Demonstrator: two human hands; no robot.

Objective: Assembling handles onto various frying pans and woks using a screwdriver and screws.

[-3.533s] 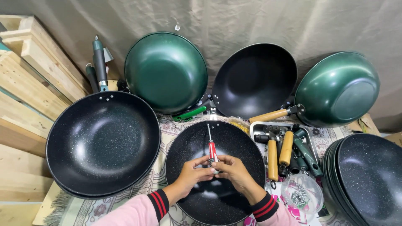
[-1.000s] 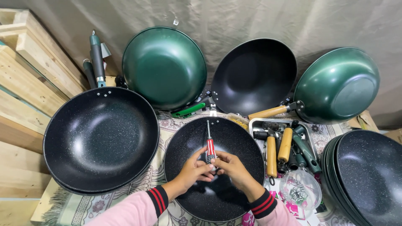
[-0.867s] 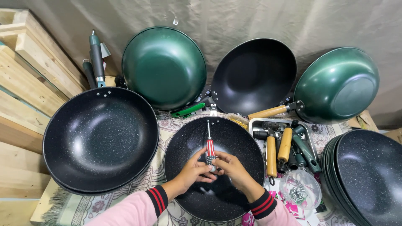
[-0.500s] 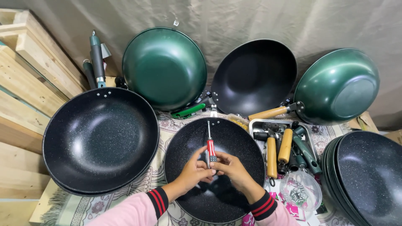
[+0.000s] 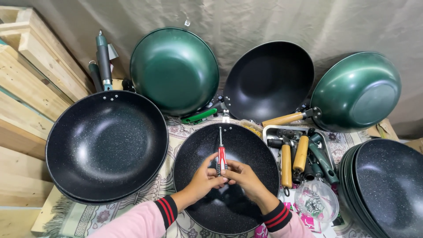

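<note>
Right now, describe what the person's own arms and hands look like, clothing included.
Both hands are bare, with no gloves. The left hand and the right hand each come out of a pink long sleeve. The left sleeve cuff and the right sleeve cuff are dark ribbed bands with red stripes. No rings or watch can be made out.

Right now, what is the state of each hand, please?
Left hand: closed on the red-and-black-handled screwdriver.
Right hand: closed on the same screwdriver handle, over the black speckled pan.
</note>
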